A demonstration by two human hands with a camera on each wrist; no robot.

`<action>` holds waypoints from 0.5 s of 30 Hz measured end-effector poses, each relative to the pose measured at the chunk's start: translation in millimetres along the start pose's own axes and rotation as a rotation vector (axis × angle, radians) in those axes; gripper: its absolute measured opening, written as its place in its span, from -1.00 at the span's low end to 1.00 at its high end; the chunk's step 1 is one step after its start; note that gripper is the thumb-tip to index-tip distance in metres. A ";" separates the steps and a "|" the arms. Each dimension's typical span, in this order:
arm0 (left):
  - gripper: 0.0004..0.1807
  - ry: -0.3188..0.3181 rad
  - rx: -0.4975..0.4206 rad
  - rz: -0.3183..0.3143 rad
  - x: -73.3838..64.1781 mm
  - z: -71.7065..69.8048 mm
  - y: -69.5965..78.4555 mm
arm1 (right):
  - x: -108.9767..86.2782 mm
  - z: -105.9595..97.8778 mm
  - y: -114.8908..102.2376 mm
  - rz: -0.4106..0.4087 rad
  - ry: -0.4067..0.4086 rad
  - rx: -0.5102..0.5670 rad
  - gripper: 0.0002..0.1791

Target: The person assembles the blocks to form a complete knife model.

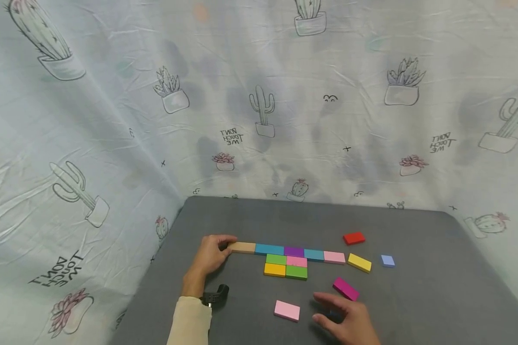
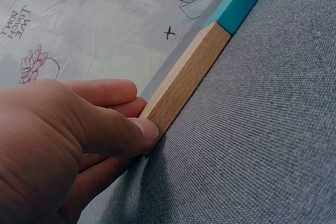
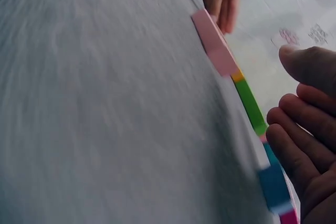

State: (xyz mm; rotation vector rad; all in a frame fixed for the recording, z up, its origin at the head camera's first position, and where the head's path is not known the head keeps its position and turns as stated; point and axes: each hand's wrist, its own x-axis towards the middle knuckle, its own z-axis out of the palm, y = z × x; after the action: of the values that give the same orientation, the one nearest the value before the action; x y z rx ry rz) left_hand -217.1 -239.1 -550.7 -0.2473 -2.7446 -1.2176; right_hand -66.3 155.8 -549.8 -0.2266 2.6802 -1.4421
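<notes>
My left hand point(image 1: 210, 255) pinches the left end of a tan wooden block point(image 2: 191, 74) between thumb and fingers. The block lies flat, its other end against a teal block point(image 1: 269, 249). A purple block point(image 1: 294, 252), another teal block point(image 1: 314, 255) and a pink block point(image 1: 334, 258) continue this row. Against its near side sit green, pink and yellow-orange blocks in two short rows. With fingers spread and nothing gripped, my right hand point(image 1: 347, 320) hovers over the near right part of the table. Below it lies a blue block point(image 3: 274, 187), partly hidden in the head view.
Loose blocks lie around: a pink one point(image 1: 287, 310) left of my right hand, a magenta one point(image 1: 346, 289) just beyond it, and yellow point(image 1: 359, 262), red point(image 1: 354, 238) and light blue point(image 1: 387, 260) ones farther right. A cactus-print cloth point(image 1: 285, 143) hangs behind the grey table point(image 1: 423, 297).
</notes>
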 end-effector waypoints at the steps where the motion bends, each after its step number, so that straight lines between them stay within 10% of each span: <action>1: -0.65 -0.001 -0.002 0.001 0.0 0.1 0.2 | 1.3 2.5 -0.3 -0.007 -0.006 -0.006 -0.46; 15: -0.66 0.010 -0.022 0.010 -1.0 0.0 1.0 | 10.9 22.0 -8.8 -0.190 -0.165 -0.083 -0.49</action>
State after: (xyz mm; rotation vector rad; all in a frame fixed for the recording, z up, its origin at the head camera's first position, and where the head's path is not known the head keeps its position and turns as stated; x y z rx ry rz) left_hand -215.9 -238.6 -550.1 -0.2566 -2.7191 -1.2439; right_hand -73.0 131.1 -554.7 -0.5942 2.6444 -1.2945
